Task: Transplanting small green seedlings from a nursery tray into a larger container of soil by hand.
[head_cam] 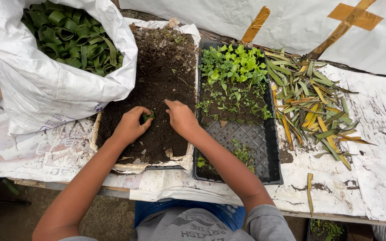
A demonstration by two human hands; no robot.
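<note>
White woven plastic is seen at the far left, where a large open sack (45,89) is being kept on the surface (380,134), filled with rolled green leaf strips (70,38) curled into small rings. Just beside the sack, a heap of dark brown soil (157,76) is being held on a torn white sheet, its edges turned up around the pile.

At the near side of that soil, the left hand (130,127) is being pressed down into the heap. Its fingers (144,124) are being clenched around a small green rolled leaf cup (148,117), which is being held upright against the soil, only its top showing between thumb and fingers. Close to the cup, the right hand (182,118) is being rested on the soil with its fingers (169,104) released and stretched flat, nothing being grasped; the index finger is being pointed away from the person, just beside the cup but apart from it.

Touching the soil sheet on the right, a black plastic seedling tray (251,143) is being occupied at its far half by small green seedlings (233,71), while the near half is being left as bare mesh with a few sprouts. Farther right, a loose pile of long green and yellow leaf strips (313,102) is being spread across the soil-smeared white covering, with one stray yellow strip (310,192) lying near the front edge.
</note>
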